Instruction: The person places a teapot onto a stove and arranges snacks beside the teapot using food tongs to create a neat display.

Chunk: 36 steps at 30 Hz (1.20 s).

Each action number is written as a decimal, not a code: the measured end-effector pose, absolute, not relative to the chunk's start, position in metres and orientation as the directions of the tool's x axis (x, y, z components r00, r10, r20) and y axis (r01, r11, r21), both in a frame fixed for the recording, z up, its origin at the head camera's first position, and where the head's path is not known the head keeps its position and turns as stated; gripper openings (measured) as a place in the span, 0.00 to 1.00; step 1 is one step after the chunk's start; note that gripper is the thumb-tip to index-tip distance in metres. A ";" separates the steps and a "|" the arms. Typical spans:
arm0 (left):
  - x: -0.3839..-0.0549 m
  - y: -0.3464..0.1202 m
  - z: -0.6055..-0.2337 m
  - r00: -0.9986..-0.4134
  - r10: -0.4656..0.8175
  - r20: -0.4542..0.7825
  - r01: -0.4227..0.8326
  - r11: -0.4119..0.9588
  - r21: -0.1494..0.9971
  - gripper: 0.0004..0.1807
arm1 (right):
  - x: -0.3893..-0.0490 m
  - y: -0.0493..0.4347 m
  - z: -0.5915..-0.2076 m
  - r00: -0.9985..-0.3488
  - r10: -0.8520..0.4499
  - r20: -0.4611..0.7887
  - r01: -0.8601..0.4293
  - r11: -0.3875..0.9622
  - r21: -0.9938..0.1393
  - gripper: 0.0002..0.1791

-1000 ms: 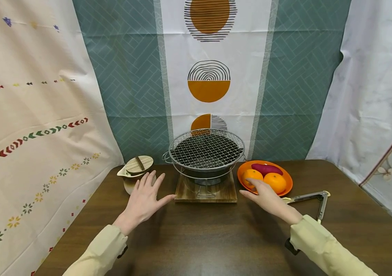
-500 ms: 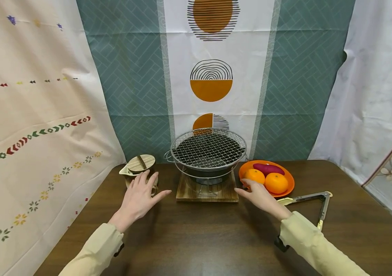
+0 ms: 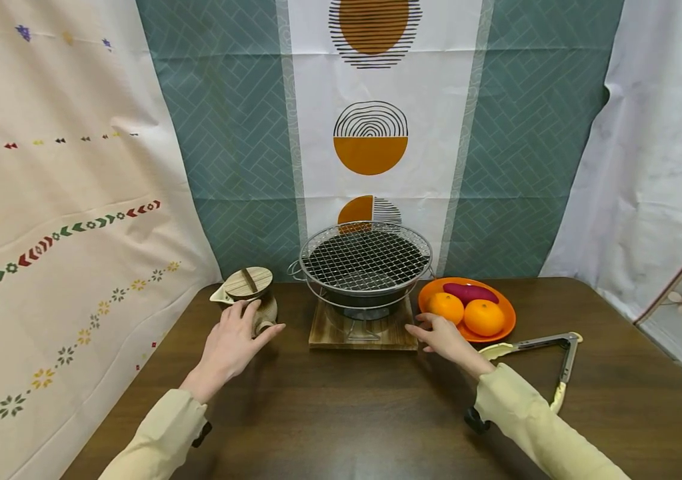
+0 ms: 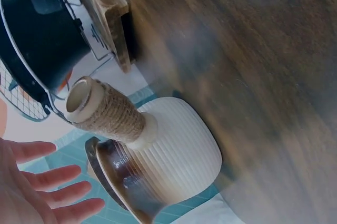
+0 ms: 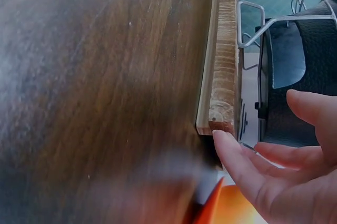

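Note:
My left hand [image 3: 229, 343] hovers with fingers spread just in front of a ceramic side-handled pot [image 4: 181, 153], holding nothing. That pot has a ribbed pale body, a twine-wrapped handle [image 4: 113, 110], a spout and a wooden lid [image 3: 261, 280]. In the left wrist view, the fingers are apart from the handle. My right hand [image 3: 444, 340], loosely bent, is by the right front corner of a wooden board [image 5: 225, 66]. One fingertip is right at that corner in the right wrist view. On the board stands a round tabletop grill [image 3: 365, 263] with a wire mesh top.
An orange plate [image 3: 510, 313] with two oranges [image 3: 485, 318] and a purple sweet potato [image 3: 469, 293] sits right of the grill. Spread tongs [image 3: 541, 342] lie beyond it on the brown table [image 3: 341, 413]. Patterned cloths [image 3: 245, 133] hang behind and at the sides.
My right hand has moved left, from in front of the plate to the board's corner. My left hand has drawn slightly left and down, uncovering more of the pot.

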<state>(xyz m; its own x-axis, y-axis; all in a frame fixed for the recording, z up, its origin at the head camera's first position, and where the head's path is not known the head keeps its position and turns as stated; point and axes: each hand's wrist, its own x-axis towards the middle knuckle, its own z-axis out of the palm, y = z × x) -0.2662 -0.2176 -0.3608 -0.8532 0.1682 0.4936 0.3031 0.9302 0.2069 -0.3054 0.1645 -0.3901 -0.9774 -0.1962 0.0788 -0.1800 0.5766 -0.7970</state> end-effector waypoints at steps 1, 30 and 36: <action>-0.266 -0.219 -0.361 -0.860 0.159 0.485 0.297 0.929 0.221 0.41 | -0.306 0.164 -0.391 -0.979 -0.191 0.073 -0.173 0.578 -0.797 0.30; -0.275 -0.239 -0.369 -0.965 -0.073 0.253 0.113 0.754 0.647 0.34 | -0.323 0.160 -0.404 -0.980 -0.121 -0.157 0.095 0.408 -0.908 0.32; -0.277 -0.242 -0.374 -0.988 -0.140 0.071 -0.011 0.513 0.858 0.34 | -0.325 0.161 -0.405 -0.981 -0.117 -0.153 0.097 0.386 -0.917 0.30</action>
